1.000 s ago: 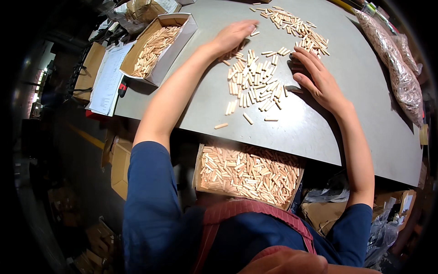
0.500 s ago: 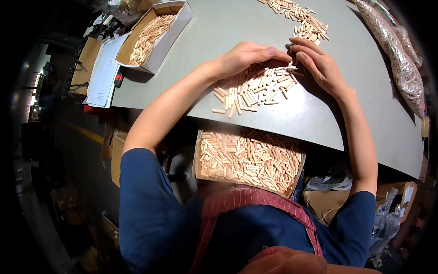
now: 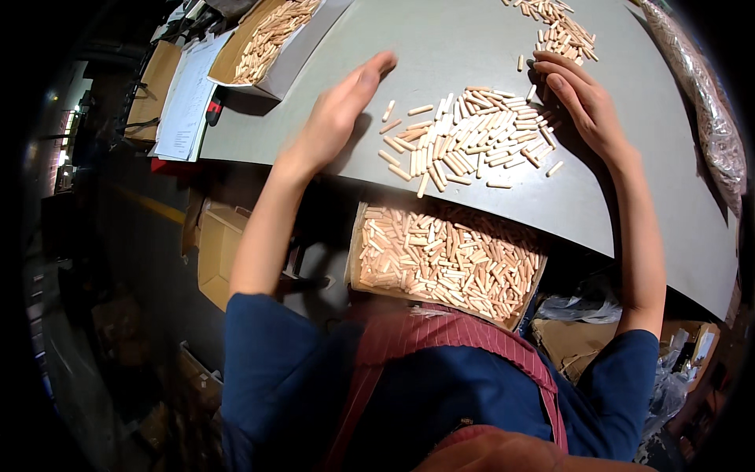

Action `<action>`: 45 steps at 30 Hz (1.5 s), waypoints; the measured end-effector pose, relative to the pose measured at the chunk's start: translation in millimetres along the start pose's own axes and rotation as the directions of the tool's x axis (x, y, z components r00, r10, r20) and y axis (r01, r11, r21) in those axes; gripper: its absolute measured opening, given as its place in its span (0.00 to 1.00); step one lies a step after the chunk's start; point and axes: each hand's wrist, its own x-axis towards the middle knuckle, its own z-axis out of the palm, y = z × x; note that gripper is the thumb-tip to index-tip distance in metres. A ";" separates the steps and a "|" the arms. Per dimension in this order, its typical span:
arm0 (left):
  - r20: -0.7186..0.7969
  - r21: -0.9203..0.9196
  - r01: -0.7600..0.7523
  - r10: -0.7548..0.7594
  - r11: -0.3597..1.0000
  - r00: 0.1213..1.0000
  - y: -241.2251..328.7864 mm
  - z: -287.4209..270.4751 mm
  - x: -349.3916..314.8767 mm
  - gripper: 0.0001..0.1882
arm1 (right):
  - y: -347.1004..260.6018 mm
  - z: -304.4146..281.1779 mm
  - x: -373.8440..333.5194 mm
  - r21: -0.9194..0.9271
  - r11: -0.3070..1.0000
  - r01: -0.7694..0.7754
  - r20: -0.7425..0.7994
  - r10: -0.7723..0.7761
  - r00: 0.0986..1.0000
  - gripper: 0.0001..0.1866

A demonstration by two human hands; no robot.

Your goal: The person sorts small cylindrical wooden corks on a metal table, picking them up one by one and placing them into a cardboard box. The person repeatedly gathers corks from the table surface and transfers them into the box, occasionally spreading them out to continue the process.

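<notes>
Short wooden dowels point(image 3: 472, 138) lie spread in a loose heap on the grey tabletop, close to its front edge. Left of the heap stands my left hand point(image 3: 340, 110), on edge, its fingers stretched out and nothing in them; it looks slightly smeared. On the other side, my right hand point(image 3: 580, 102) curves around the heap's far right, fingers extended and holding nothing I can see. Just below the table edge, in front of my body, is an open cardboard box point(image 3: 355, 256) full of the same dowels.
A second pile of dowels point(image 3: 566, 35) lies at the back right. At the back left stands a white box point(image 3: 291, 67) of dowels beside papers point(image 3: 189, 94) and a red-and-black tool point(image 3: 214, 110). A filled clear plastic bag point(image 3: 704, 102) lies along the right side.
My left hand has swung left, away from the dowels and from my right hand. The heap now lies uncovered and wider, nearer the table's front edge. The view has shifted slightly.
</notes>
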 end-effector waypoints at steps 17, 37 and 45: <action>0.102 0.522 -0.166 0.132 0.837 0.986 47.3 49.6 -85.9 0.41 | 5.1 -7.3 -2.8 -0.048 0.998 -0.027 -0.011 0.026 1.000 0.21; 0.124 0.588 -0.208 0.166 0.782 0.978 59.9 75.0 -62.5 0.37 | 2.9 -8.7 -0.2 -0.131 0.991 0.007 0.002 -0.007 1.000 0.23; 0.210 0.585 -0.287 0.199 0.758 0.957 70.2 81.8 -59.0 0.37 | 2.8 -7.9 0.6 -0.121 0.991 0.056 0.007 -0.055 0.998 0.21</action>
